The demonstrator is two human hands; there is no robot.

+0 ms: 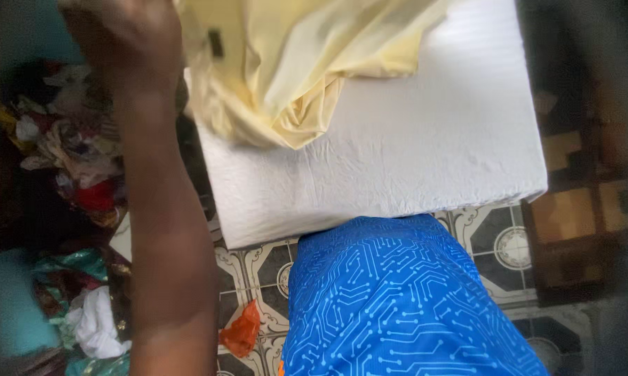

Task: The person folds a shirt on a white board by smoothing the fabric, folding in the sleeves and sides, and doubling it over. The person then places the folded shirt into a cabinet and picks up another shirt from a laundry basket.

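White padded table [425,153] over patterned floor tiles [498,244]; left hand [122,35] blurred beside yellow cloth [293,69]; finger state unclear.

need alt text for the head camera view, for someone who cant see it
Seen from above, a person's left hand reaches to the edge of a crumpled pale yellow cloth lying on a white padded table. Below are the person's blue patterned garment, a patterned tile floor and heaps of colourful fabric scraps at left.

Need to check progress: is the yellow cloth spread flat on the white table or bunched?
Bunched: the yellow cloth lies crumpled in folds at the white table's far corner.
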